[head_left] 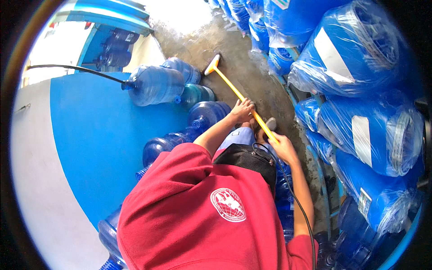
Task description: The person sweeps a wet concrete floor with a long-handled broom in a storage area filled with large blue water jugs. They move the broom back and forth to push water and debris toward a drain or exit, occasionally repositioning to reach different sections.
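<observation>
both hands gripped the yellow squeegee handle (243, 100), left hand (242, 110) above right hand (281, 145), head on wet floor (252, 76); plastic-wrapped blue jugs (360, 54) with white rectangular labels were stacked right.

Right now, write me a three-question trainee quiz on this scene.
1. True or false: both hands grip the yellow handle.
2. Which hand sits farther along the handle toward the squeegee head? A) left hand B) right hand
3. Fill in: the blue jugs on the rack at the person's right are wrapped in clear ____.

Key:
1. True; each hand is closed around the handle.
2. A; the left hand is nearer the head, which rests on the wet concrete floor.
3. Plastic; the loose water jugs by the blue wall have no wrap.
</observation>
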Action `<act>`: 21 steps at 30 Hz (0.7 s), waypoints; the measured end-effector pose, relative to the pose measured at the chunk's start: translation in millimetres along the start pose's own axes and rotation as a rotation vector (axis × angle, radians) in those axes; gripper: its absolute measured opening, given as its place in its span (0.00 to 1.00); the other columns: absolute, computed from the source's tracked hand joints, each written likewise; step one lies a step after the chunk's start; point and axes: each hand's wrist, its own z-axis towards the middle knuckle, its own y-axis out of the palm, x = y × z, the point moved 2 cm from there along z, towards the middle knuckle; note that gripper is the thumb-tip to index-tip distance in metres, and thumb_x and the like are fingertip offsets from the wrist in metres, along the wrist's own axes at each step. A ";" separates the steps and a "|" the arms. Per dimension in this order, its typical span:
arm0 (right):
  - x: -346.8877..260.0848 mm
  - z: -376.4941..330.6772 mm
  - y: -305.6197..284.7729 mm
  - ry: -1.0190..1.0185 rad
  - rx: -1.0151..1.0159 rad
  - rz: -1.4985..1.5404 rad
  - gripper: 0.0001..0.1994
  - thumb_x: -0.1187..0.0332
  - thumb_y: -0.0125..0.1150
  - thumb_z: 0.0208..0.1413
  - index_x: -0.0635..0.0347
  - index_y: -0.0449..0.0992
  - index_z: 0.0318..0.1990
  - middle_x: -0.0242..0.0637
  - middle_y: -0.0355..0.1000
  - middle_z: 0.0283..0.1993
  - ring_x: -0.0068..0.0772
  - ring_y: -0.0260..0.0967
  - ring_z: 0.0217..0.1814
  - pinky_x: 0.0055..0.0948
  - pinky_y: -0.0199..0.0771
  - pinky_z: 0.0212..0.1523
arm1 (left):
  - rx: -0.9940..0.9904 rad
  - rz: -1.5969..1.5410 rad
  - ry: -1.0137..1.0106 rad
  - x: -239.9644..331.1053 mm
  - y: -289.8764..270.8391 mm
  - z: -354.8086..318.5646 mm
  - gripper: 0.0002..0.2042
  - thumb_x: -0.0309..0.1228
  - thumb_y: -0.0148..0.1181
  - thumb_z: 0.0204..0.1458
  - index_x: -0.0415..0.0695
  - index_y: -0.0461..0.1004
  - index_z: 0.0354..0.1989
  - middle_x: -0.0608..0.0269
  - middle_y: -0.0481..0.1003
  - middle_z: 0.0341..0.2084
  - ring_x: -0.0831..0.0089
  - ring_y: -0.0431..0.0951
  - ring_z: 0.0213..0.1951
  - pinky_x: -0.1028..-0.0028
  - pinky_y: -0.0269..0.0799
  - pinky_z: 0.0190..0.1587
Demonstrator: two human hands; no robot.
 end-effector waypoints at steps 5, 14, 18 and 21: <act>13.3 -148.1 -48.2 0.045 0.065 -0.064 0.23 0.65 0.60 0.55 0.61 0.69 0.58 0.56 0.73 0.46 0.50 0.73 0.51 0.35 0.72 0.47 | -0.299 -0.157 0.362 49.2 5.2 26.4 0.17 0.44 0.66 0.40 0.52 0.72 0.36 0.61 0.75 0.36 0.58 0.78 0.41 0.60 0.70 0.45; 117.0 -166.4 -4.2 0.201 0.116 -0.007 0.20 0.68 0.58 0.57 0.63 0.70 0.57 0.51 0.76 0.47 0.33 0.75 0.49 0.29 0.71 0.49 | -0.488 -0.295 0.293 93.1 35.7 25.2 0.11 0.40 0.54 0.52 0.48 0.76 0.37 0.53 0.78 0.30 0.54 0.80 0.35 0.58 0.74 0.41; 133.7 -74.4 54.4 0.161 0.061 0.298 0.18 0.68 0.56 0.59 0.65 0.71 0.55 0.45 0.76 0.44 0.28 0.71 0.45 0.27 0.69 0.46 | -0.360 -0.349 0.156 44.0 24.9 -0.3 0.09 0.33 0.52 0.51 0.44 0.76 0.35 0.49 0.78 0.31 0.51 0.79 0.35 0.58 0.74 0.40; 107.8 13.2 81.0 0.051 0.076 0.206 0.16 0.67 0.56 0.58 0.64 0.73 0.53 0.42 0.76 0.31 0.25 0.68 0.31 0.30 0.71 0.35 | -0.294 -0.315 0.000 1.8 14.1 -25.8 0.09 0.32 0.53 0.49 0.41 0.76 0.32 0.50 0.78 0.30 0.51 0.78 0.36 0.59 0.74 0.39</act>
